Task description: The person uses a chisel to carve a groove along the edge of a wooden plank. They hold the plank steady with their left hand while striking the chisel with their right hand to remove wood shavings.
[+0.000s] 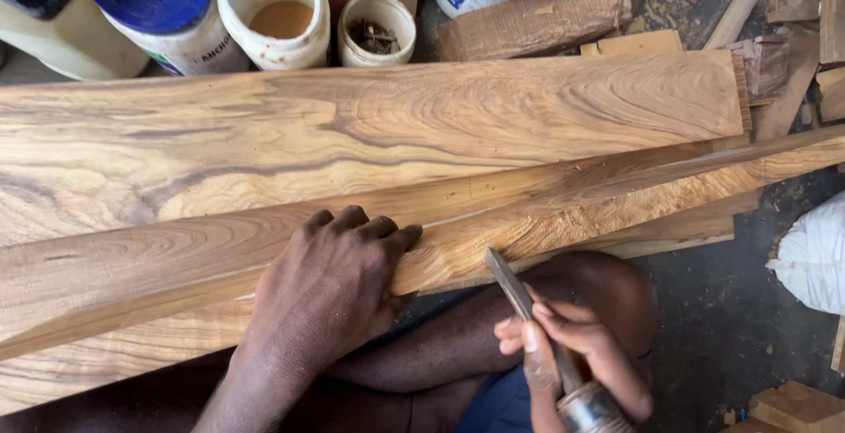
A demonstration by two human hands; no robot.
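— Chisel [519, 297] first: where does it sit against the wood?

— Right hand [572, 354] is wrapped shut round its shaft near the metal-ringed handle. The blade slants up and to the left, with its tip touching, or almost touching, the rough near edge of the long plank [546, 213].

— And that plank's long axis?

— It runs left to right, rising slightly toward the far right, and overlaps a wider board [352, 125] behind it. The chisel stands steeply across that axis.

— Which hand is nearer the tip?

— The right one drives it. Left hand [339, 283] lies palm down on the plank just left of the tip, fingers curled over the upper edge, gripping nothing, only pressing.

— Surfaces?

— Golden wood with dark swirling grain, smooth on the faces, torn and fibrous along the near edge. Far off stand white plastic tubs [275, 11].
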